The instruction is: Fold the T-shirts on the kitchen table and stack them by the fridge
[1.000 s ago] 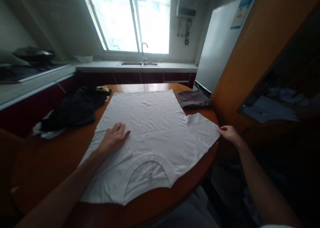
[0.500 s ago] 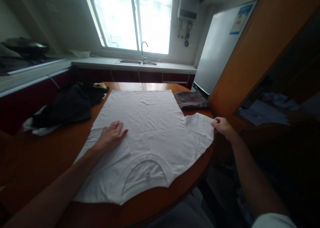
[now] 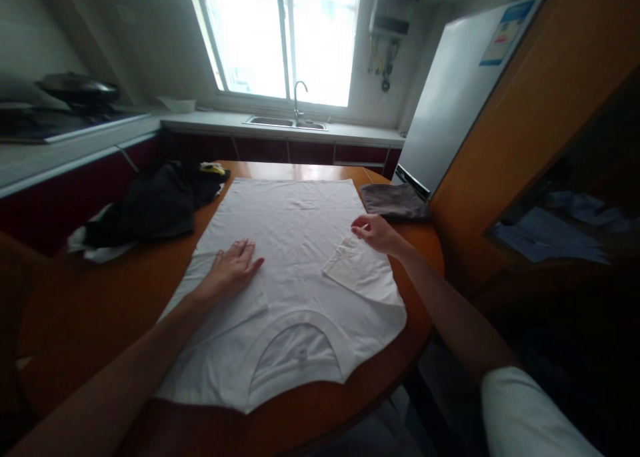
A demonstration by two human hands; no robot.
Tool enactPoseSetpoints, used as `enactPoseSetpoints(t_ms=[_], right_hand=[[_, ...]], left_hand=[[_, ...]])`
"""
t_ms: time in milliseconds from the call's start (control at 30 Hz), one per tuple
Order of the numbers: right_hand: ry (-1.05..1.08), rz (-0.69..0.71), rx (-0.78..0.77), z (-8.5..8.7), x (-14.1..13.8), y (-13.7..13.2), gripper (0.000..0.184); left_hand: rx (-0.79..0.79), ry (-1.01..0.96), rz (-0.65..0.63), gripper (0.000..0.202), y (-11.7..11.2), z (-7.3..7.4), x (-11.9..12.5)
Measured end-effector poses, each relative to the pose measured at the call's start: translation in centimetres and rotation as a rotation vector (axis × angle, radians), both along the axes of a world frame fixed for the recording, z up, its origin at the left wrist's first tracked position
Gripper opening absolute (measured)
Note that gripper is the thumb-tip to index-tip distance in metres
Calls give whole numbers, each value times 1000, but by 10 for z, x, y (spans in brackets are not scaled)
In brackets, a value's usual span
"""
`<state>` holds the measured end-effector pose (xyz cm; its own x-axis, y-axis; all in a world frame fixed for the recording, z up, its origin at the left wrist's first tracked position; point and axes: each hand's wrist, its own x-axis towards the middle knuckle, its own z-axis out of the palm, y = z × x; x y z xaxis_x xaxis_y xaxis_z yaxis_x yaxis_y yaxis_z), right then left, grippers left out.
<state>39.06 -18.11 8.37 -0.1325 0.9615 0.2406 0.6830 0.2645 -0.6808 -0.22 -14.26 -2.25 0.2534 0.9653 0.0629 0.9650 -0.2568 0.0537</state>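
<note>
A white T-shirt [image 3: 295, 243] lies spread on the wooden table [image 3: 100, 310], its round neckline towards me. My left hand [image 3: 235, 267] rests flat on the shirt's left part, fingers stretched out. On the other side, my right hand [image 3: 375, 233] pinches the edge of the right sleeve [image 3: 357, 267], which is folded over onto the body of the shirt. The left sleeve is tucked in under or near my left forearm; its exact lie is partly hidden.
A heap of dark clothes [image 3: 155, 203] sits at the table's left edge. A folded grey cloth [image 3: 395, 201] lies at the far right, near the fridge [image 3: 465, 90]. Behind the table run a counter with a sink [image 3: 273, 121] and a stove with a pan [image 3: 77, 87].
My right hand has moved left and inward with the sleeve's edge, turning the sleeve over onto the shirt. My left hand stays flat in place. The view has shifted slightly.
</note>
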Motion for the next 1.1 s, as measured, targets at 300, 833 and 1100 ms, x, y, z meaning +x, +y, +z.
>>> enactPoseSetpoints(t_ms=[300, 833, 1100], right_hand=[[-99, -100, 169, -43, 40, -56, 29], [-389, -143, 234, -78, 57, -189, 19], [-315, -188, 212, -60, 61, -185, 15]], left_hand=[[-10, -6, -10, 74, 0, -5, -3], [-31, -9, 12, 76, 2, 0, -2], [-19, -8, 24, 75, 3, 0, -2]])
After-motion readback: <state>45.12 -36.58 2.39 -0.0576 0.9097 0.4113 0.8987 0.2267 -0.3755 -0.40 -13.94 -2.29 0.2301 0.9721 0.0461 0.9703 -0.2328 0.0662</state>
